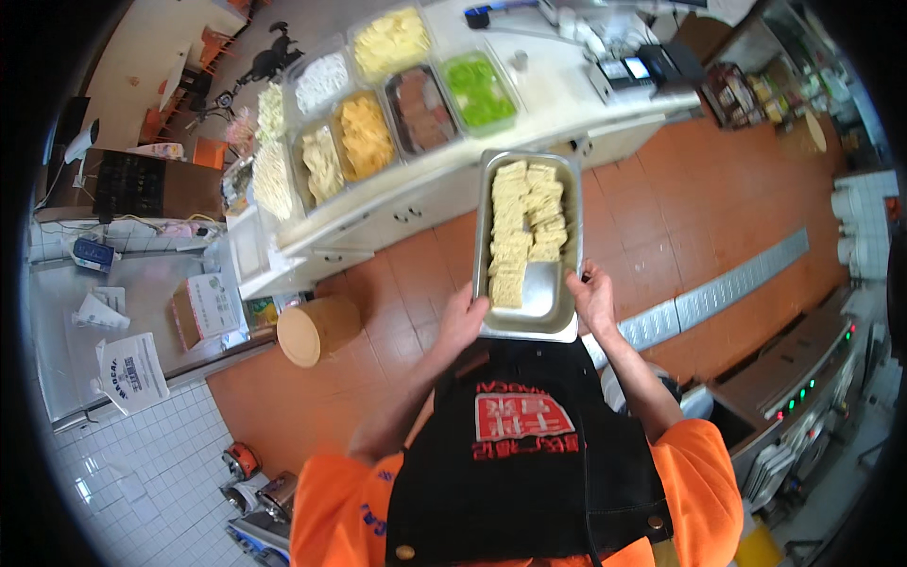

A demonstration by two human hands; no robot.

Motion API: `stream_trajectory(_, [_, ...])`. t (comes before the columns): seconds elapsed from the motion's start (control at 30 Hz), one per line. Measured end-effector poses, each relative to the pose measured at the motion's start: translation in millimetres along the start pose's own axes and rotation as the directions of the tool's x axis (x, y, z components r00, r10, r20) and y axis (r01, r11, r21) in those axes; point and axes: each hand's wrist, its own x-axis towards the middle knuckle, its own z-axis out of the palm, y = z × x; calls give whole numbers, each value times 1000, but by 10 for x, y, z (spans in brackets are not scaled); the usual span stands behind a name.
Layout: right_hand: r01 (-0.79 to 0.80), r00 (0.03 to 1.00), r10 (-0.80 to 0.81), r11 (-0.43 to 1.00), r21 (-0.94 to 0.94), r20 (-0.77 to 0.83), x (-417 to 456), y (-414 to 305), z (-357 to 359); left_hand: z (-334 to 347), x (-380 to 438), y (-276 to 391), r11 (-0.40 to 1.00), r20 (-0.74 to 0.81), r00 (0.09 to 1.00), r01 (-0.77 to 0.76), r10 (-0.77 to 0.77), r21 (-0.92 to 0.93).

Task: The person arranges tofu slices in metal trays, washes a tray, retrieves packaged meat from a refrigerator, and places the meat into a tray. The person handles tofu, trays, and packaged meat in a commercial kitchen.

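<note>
A deep stainless steel pan [544, 315] is held level in front of my apron, over the tiled floor. My left hand [464, 315] grips its near left edge, and my right hand [594, 294] grips its right wall near the lower corner. Inside lie stacked yellowish, crinkled blocks [511, 212] in two rows; they look like frozen tofu or noodle cakes. Bare metal shows at the pan's near right end. Beyond the pan, on the counter, stand tubs with sliced brown food [421, 110], orange-yellow pieces [365, 135], green leaves [478, 88] and pale yellow slices [392, 44].
The white counter [545, 106] runs across the far side, bearing a payment terminal [638, 67]. A round lidded drum [308, 337] stands on the floor at left. A steel table [149, 312] holds a cardboard box [205, 308]. Kitchen equipment with lit indicators [797, 400] is at right.
</note>
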Motion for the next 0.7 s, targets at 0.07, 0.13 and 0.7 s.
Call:
stream_trajectory(0.07, [-16, 998, 19, 999, -47, 62, 214, -534, 212, -163, 57, 105, 999, -107, 993, 46, -44, 10])
stream_trajectory(0.13, [23, 991, -13, 997, -75, 137, 620, -622, 409, -375, 287, 241, 997, -189, 979, 70, -71, -10])
stream_trajectory(0.7, [-58, 993, 53, 997, 47, 103, 2347, -1775, 1637, -1740, 2454, 691, 982, -148, 988, 14, -42, -190])
